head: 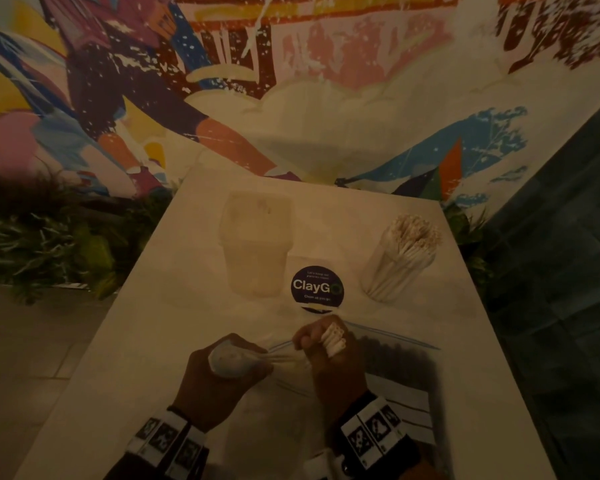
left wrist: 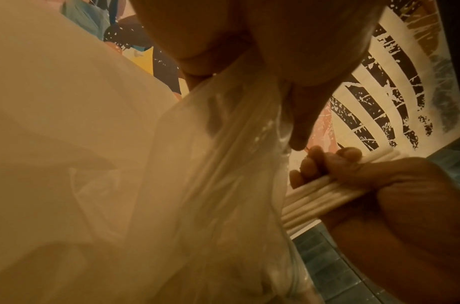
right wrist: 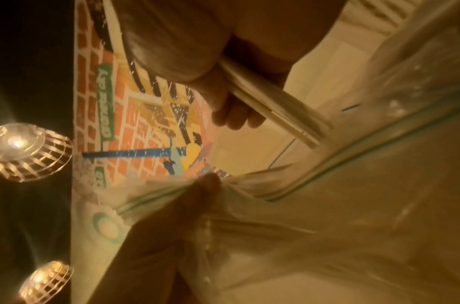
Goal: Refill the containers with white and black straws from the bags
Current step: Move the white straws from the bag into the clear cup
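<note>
At the near end of the white table (head: 174, 341) my left hand (head: 229, 362) grips the bunched clear plastic bag (head: 281, 358), which fills the left wrist view as clear bag (left wrist: 210, 185). My right hand (head: 326, 344) holds a small bundle of white straws (head: 333, 339), also seen as white straws (left wrist: 327, 193) and white straws (right wrist: 273, 98). A second zip bag (head: 395, 362) with dark straws lies under and right of that hand. An empty translucent container (head: 255, 244) stands at the back left. A clear container full of white straws (head: 400, 258) stands at the back right.
A round dark ClayGo sticker (head: 317, 285) sits between the two containers. A painted mural wall (head: 291, 81) rises behind the table, with green plants (head: 49, 237) at its left. Dark tiled floor (head: 568, 271) lies to the right. Two hanging lamps (right wrist: 28, 152) show in the right wrist view.
</note>
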The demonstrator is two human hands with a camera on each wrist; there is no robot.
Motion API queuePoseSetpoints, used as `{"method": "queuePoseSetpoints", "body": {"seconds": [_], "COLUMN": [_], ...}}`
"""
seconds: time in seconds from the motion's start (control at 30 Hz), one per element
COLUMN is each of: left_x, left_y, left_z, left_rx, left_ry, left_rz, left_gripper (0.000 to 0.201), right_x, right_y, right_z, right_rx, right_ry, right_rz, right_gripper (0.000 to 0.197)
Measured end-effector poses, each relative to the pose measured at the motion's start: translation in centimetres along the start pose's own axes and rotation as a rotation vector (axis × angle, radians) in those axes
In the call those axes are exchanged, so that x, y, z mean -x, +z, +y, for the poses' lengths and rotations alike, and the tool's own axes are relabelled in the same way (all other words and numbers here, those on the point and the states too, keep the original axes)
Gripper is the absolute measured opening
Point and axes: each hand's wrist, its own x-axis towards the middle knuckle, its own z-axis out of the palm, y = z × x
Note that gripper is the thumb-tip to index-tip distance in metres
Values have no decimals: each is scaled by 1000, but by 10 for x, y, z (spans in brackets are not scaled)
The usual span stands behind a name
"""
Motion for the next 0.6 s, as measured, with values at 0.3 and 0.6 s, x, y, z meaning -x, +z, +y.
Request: {"method": "queuePoseSetpoints", "body": {"seconds": [0.3, 0.6], "left_x": [2, 4], "left_y": [0, 1], "left_z": [1, 5], "left_rx": [1, 16], "left_ry": [10, 0], "left_rz": [15, 25], "left_gripper": [26, 25], "right_x": [-3, -68], "right_y": [-9, -67], "right_z": [-9, -76], "right_rx": [14, -489], "right_ry": [144, -109], "right_rz": [-189, 128], "right_gripper": [34, 48]}}
